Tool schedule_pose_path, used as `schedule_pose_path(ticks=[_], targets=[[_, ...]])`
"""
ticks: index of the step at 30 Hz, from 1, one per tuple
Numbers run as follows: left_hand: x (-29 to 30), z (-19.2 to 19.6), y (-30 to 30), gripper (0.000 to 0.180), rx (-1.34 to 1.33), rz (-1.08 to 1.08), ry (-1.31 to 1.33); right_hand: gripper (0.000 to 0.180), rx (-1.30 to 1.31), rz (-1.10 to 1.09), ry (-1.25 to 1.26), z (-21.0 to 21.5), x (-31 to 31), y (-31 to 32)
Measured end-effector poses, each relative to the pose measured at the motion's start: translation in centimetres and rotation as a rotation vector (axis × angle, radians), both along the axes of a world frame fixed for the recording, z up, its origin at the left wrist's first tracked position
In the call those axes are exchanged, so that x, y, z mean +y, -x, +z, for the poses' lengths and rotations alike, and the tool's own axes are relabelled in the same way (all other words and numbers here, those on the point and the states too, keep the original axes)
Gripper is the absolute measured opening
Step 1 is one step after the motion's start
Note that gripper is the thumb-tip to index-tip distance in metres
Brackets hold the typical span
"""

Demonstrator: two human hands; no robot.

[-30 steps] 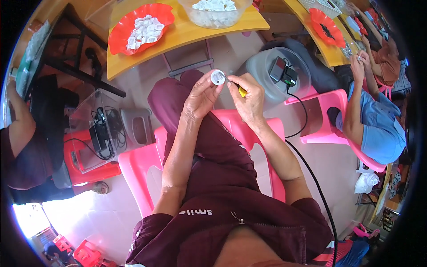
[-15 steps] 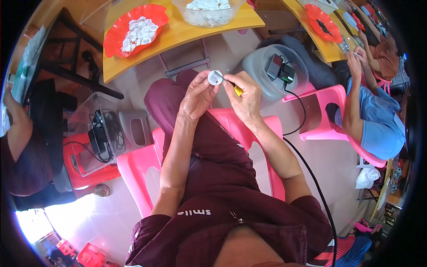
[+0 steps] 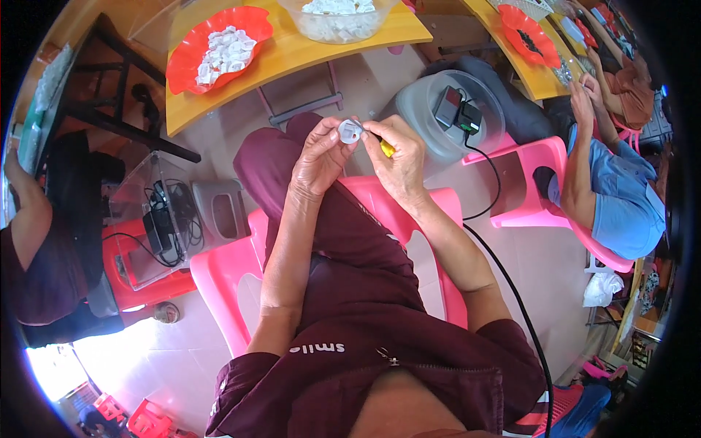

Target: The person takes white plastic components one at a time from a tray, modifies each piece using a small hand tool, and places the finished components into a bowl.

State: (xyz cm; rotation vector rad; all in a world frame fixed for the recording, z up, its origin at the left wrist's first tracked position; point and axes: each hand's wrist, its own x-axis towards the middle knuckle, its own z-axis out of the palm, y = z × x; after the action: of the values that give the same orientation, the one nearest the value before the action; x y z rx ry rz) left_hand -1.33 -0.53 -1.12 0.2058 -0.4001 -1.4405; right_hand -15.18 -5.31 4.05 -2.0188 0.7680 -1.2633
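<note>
My left hand [image 3: 318, 159] pinches a small round white plastic part [image 3: 350, 131] between thumb and fingers, its flat face turned up, with a small reddish-brown spot near its edge. My right hand [image 3: 401, 155] is closed on a small tool with a yellow handle [image 3: 387, 148]. Its thin dark tip meets the right rim of the part; the tool's exact kind is too small to make out. Both hands are raised above my lap, close together.
Ahead stands a yellow table [image 3: 292, 63] with a red wavy-edged dish [image 3: 179, 69] of white parts and a clear bowl [image 3: 339, 33] holding more. At right are a translucent bin [image 3: 416, 109] with power adapters and a black cable [image 3: 511, 281]. People sit on both sides.
The white part has tilted slightly in my left fingers, and its face shows at another angle. My right hand has shifted a little left with the tool.
</note>
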Motion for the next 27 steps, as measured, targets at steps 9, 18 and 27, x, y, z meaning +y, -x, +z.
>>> schedule_pose_path(ticks=[9,18,27], targets=[[0.2,0.4,0.0,0.025,-0.016,0.009,-0.011,0.013,-0.016,0.008,0.019,0.3,0.0,0.0],[0.2,1.0,0.2,0.030,-0.059,0.028,-0.018,0.014,-0.052,0.000,0.031,0.5,0.1,-0.1],[-0.2,-0.3,0.0,0.027,-0.046,0.099,-0.109,0.019,0.051,-0.024,0.006,0.0,-0.3,0.2]])
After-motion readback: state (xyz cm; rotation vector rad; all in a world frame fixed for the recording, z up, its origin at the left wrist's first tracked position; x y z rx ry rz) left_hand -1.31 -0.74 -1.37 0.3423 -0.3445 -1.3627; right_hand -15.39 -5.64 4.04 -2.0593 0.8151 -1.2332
